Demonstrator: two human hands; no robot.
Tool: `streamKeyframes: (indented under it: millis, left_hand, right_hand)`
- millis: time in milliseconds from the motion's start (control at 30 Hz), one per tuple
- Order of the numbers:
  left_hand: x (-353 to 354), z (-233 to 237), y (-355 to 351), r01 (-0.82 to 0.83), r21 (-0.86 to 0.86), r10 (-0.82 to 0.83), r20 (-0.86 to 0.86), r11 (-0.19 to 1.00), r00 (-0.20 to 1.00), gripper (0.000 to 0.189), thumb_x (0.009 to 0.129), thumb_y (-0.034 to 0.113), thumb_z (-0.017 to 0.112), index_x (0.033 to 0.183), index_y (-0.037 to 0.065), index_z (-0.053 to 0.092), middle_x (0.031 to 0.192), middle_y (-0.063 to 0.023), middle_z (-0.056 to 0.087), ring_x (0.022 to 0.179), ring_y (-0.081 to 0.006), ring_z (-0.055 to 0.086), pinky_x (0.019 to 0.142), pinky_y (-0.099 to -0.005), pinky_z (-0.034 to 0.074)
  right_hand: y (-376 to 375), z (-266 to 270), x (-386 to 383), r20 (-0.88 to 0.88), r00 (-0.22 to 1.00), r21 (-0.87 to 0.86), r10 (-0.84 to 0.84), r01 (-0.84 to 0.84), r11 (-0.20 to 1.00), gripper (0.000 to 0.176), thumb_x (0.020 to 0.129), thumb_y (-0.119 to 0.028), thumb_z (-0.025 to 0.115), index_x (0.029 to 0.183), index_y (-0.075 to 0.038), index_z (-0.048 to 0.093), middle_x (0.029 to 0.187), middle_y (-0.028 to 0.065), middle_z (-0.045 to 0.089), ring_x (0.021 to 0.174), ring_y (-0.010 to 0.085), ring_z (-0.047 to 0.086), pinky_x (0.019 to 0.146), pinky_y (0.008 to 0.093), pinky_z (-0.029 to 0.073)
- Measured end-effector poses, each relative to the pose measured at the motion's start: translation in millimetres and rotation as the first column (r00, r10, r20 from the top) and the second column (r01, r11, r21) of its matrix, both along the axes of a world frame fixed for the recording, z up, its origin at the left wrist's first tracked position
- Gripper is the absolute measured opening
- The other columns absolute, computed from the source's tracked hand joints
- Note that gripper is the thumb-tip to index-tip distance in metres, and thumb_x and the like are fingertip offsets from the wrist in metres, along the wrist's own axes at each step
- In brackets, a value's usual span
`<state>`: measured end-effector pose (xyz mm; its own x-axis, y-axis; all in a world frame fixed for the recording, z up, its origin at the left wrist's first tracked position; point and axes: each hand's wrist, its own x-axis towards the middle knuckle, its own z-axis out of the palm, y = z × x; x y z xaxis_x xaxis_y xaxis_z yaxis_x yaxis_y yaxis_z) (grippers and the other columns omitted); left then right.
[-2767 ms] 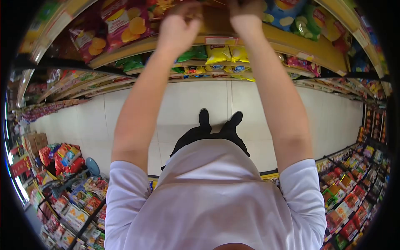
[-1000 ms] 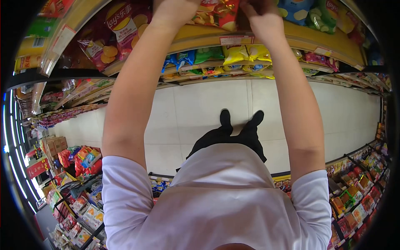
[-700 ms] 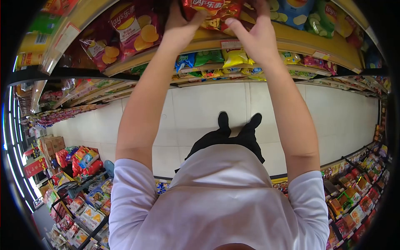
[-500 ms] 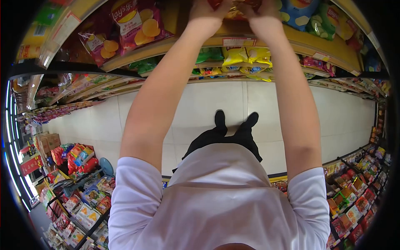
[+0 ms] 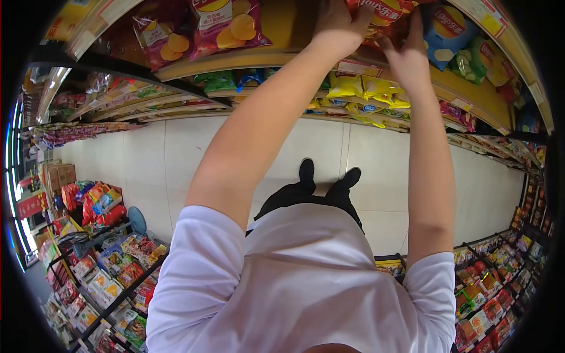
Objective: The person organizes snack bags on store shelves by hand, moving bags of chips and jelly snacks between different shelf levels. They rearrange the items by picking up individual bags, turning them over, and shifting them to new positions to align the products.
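Observation:
A red bag of Lay's chips [image 5: 385, 16] stands upright on the upper shelf, partly cut off by the top of the view. My left hand [image 5: 342, 28] grips its left side, the thumb lying on the front. On its other side is my right hand [image 5: 410, 63], thumb against the lower front and fingers along the right edge. Right beside that hand sits a blue Lay's bag [image 5: 447, 36], followed by a green chip bag [image 5: 469, 62]. Purple-pink chip bags [image 5: 226, 26] stand to the left, with bare shelf between them and my left hand.
A shelf edge with price tags [image 5: 360, 67] runs beneath my wrists. Yellow chip bags [image 5: 346, 86] lie on a lower shelf. Pale floor tiles [image 5: 376, 153] spread around my feet. Racks of packaged snacks [image 5: 112, 282] stand behind me on both sides.
Both hands have moved to the right along the shelf with the red chip bag, bringing it beside the blue bag. More bare shelf shows to the left of my hands.

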<state>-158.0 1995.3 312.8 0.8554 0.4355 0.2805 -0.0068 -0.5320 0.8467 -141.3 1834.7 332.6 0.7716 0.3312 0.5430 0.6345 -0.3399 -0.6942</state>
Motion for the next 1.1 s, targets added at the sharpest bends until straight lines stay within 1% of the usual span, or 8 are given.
streamKeyframes:
  millis: [33,267,333,433,667,833,900,1100]
  left_hand:
    - [-2,4,-1,0.009,-0.047,-0.009,0.006,0.999,1.000,0.090,0.101,0.044,0.059,0.164,0.002,0.008,0.163,-0.0298,0.026,0.148,-0.0451,0.034,0.119,-0.0434,0.034]
    - [-23,5,7,0.051,-0.042,-0.050,0.038,0.998,0.998,0.087,0.099,0.036,0.062,0.162,0.001,0.013,0.159,-0.0306,0.030,0.146,-0.0456,0.035,0.119,-0.0449,0.034]
    - [-40,14,10,-0.012,0.013,0.008,0.306,1.000,0.952,0.081,0.099,0.028,0.063,0.160,0.001,0.018,0.155,-0.0305,0.032,0.143,-0.0477,0.036,0.118,-0.0490,0.033]
    - [-53,33,14,-0.056,0.310,-0.119,0.517,0.949,0.847,0.072,0.093,0.013,0.066,0.156,0.002,0.033,0.156,-0.0322,0.028,0.144,-0.0496,0.032,0.119,-0.0519,0.031]
    - [-48,43,21,0.282,0.245,-0.320,0.132,0.928,0.938,0.068,0.093,0.009,0.064,0.157,0.016,0.041,0.163,-0.0289,0.022,0.152,-0.0469,0.023,0.122,-0.0458,0.031]
    - [-59,15,45,0.274,0.328,-0.361,0.242,0.904,0.901,0.071,0.092,0.015,0.071,0.156,0.014,0.041,0.166,-0.0266,0.018,0.152,-0.0466,0.025,0.120,-0.0482,0.034]
    - [-62,8,36,0.080,0.139,-0.133,0.431,0.987,0.892,0.027,0.089,0.012,0.070,0.114,0.005,0.070,0.110,-0.0151,0.066,0.094,-0.0275,0.069,0.084,-0.0368,0.057]
    - [-67,9,14,0.278,0.199,-0.312,0.169,0.940,0.935,0.028,0.096,0.009,0.062,0.123,0.003,0.066,0.121,-0.0148,0.059,0.110,-0.0252,0.065,0.094,-0.0362,0.056]
  right_hand:
    - [-8,-7,10,-0.043,0.998,-0.095,0.053,-0.057,0.994,0.075,0.091,-0.012,0.073,0.154,0.000,0.033,0.119,0.0129,0.067,0.107,0.0237,0.068,0.091,0.0353,0.055]
    - [-28,-7,-7,0.062,0.990,-0.107,0.129,-0.121,0.987,0.087,0.091,-0.013,0.075,0.160,0.001,0.023,0.148,0.0191,0.050,0.133,0.0270,0.055,0.110,0.0368,0.046]
    - [-26,-9,-22,-0.035,0.991,0.144,0.128,-0.122,0.982,0.084,0.092,-0.009,0.073,0.159,0.003,0.025,0.151,0.0202,0.047,0.135,0.0287,0.053,0.113,0.0375,0.044]
    - [-25,0,-26,0.054,0.990,0.018,0.133,-0.134,0.991,0.080,0.092,-0.005,0.070,0.159,0.000,0.026,0.153,0.0193,0.045,0.138,0.0286,0.050,0.113,0.0383,0.044]
    - [-39,-12,-10,-0.039,0.992,-0.100,0.117,-0.120,0.988,0.082,0.092,-0.002,0.069,0.162,-0.006,0.025,0.160,0.0162,0.039,0.144,0.0295,0.044,0.114,0.0398,0.044]
    - [-66,-23,-37,-0.003,0.995,0.011,0.095,-0.095,0.995,0.057,0.089,-0.003,0.070,0.142,-0.003,0.050,0.144,0.0185,0.054,0.131,0.0343,0.055,0.108,0.0408,0.047]
    - [-72,-21,-50,0.026,0.994,-0.026,0.102,-0.101,0.995,0.054,0.088,-0.001,0.069,0.140,-0.003,0.053,0.143,0.0179,0.054,0.130,0.0341,0.056,0.108,0.0408,0.048]
    - [-68,-32,-90,-0.107,0.966,-0.044,0.235,-0.240,0.970,0.046,0.088,0.001,0.067,0.133,-0.003,0.060,0.135,0.0175,0.059,0.126,0.0325,0.059,0.104,0.0385,0.050]
